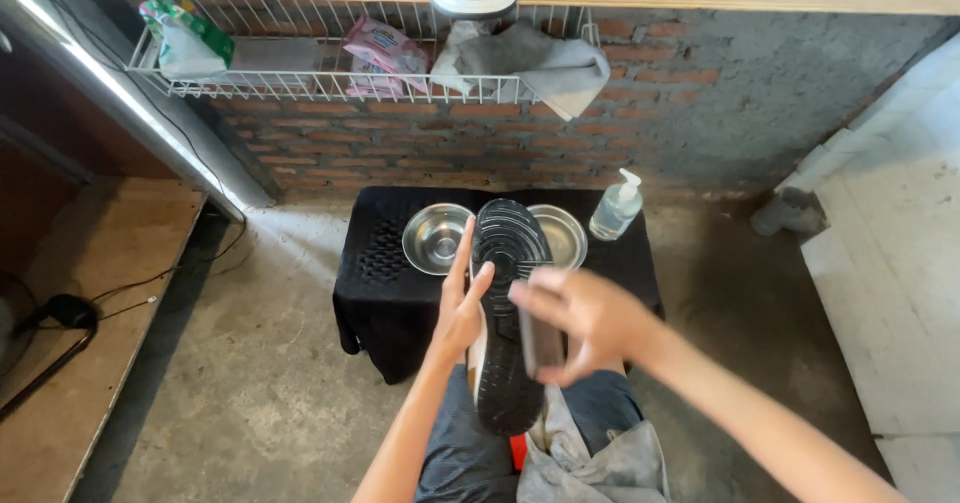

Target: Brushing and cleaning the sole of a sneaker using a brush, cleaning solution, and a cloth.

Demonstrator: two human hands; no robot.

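Note:
My left hand [459, 308] grips a shoe [507, 263] by its side, sole turned up toward me; the sole is black with a ribbed tread. My right hand [580, 321] holds a small dark rectangular brush or block [541, 341] against the middle of the sole. The shoe hangs over my knees, above a grey cloth [590, 458] lying in my lap. The shoe's upper is hidden beneath the sole.
A low stand draped in black cloth [385, 293] carries two steel bowls [435, 238] [563, 235] and a clear pump bottle [615, 208]. A wire shelf [300, 85] on the brick wall holds packets and a grey rag [540, 63]. Wooden boards and cables lie at the left.

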